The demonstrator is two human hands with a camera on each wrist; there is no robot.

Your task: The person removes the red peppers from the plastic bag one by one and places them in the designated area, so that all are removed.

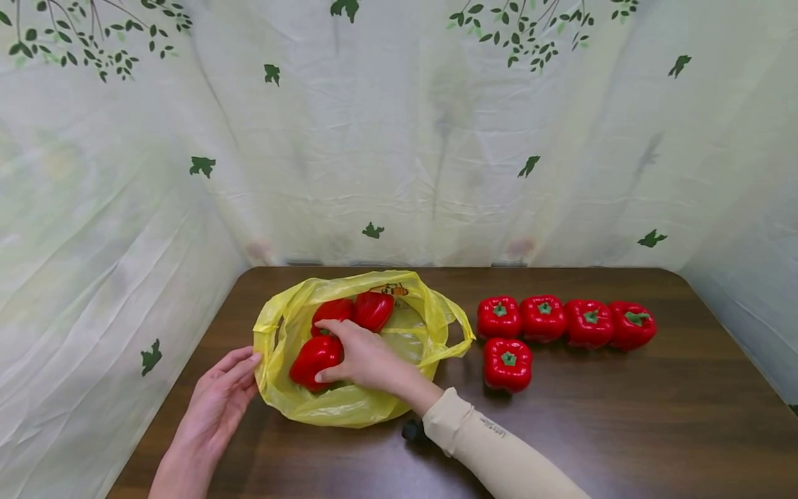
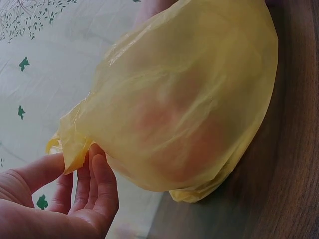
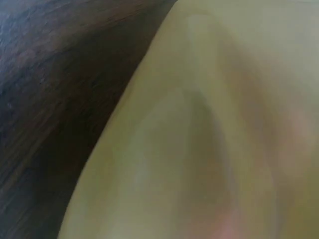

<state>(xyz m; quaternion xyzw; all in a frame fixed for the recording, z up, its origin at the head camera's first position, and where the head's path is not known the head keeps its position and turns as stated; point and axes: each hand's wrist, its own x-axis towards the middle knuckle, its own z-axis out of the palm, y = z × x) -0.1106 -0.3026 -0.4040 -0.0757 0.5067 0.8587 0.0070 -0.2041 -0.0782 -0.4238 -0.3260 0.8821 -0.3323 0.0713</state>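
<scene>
A yellow plastic bag [image 1: 337, 412] lies with its mouth open upward on the table. My left hand [image 1: 218, 402] pinches the bag's left edge between thumb and fingers; the left wrist view shows the hand [image 2: 82, 194] at the gathered plastic [image 2: 75, 152]. Inside the bag, my right hand [image 1: 368, 357] grips a red bell pepper [image 1: 316, 362], thumb on the near side and fingers across the top. Two more red bell peppers, one at the back left [image 1: 330, 310] and one farther right [image 1: 375, 310], lie behind it. In the right wrist view, blurred yellow plastic [image 3: 164, 149] hides the right hand.
Right of the bag, several red bell peppers [image 1: 543, 318] stand in a row on the brown wooden table [image 1: 623, 416]. Another pepper [image 1: 508, 364] stands in front of the row's left end. A small black object [image 1: 413, 430] shows beside the right forearm. A leaf-printed curtain [image 1: 399, 173] encloses the table.
</scene>
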